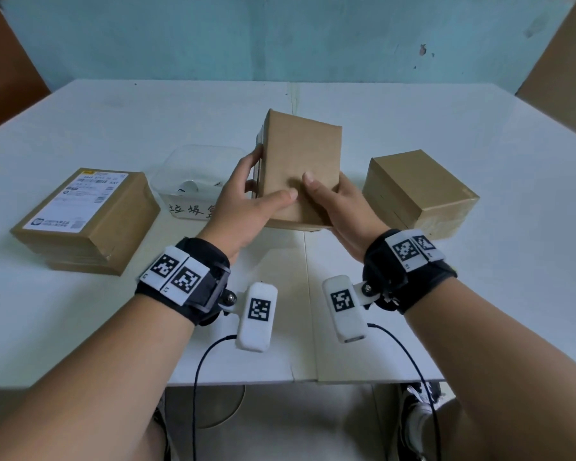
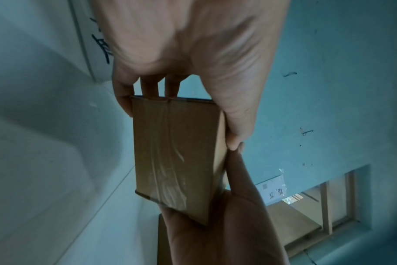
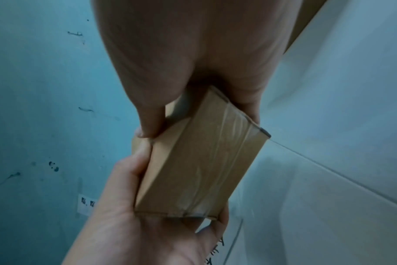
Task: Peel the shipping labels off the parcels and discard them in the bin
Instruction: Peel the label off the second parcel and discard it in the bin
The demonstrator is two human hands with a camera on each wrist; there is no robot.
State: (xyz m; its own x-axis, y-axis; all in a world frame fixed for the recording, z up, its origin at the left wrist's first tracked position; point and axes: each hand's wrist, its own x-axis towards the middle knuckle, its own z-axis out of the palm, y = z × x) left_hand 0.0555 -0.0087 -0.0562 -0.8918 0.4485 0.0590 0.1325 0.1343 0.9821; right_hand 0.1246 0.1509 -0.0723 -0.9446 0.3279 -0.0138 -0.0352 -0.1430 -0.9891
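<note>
Both hands hold a brown cardboard parcel (image 1: 300,168) tilted up above the table's middle. My left hand (image 1: 246,201) grips its left side, thumb across the bare top face. My right hand (image 1: 333,207) grips its right side, thumb on the same face. No label shows on the faces I see. The left wrist view shows the parcel (image 2: 177,157) with clear tape along one face; the right wrist view shows that parcel (image 3: 202,166) taped too. A flat parcel (image 1: 87,221) at left carries a white shipping label (image 1: 77,201). A clear plastic bin (image 1: 193,181) stands behind my left hand.
A third brown parcel (image 1: 419,191) with no visible label sits at right on the white table (image 1: 413,121). Handwritten black characters mark the bin's front. A blue wall rises behind the table. Cables hang from the wrist cameras past the table's near edge.
</note>
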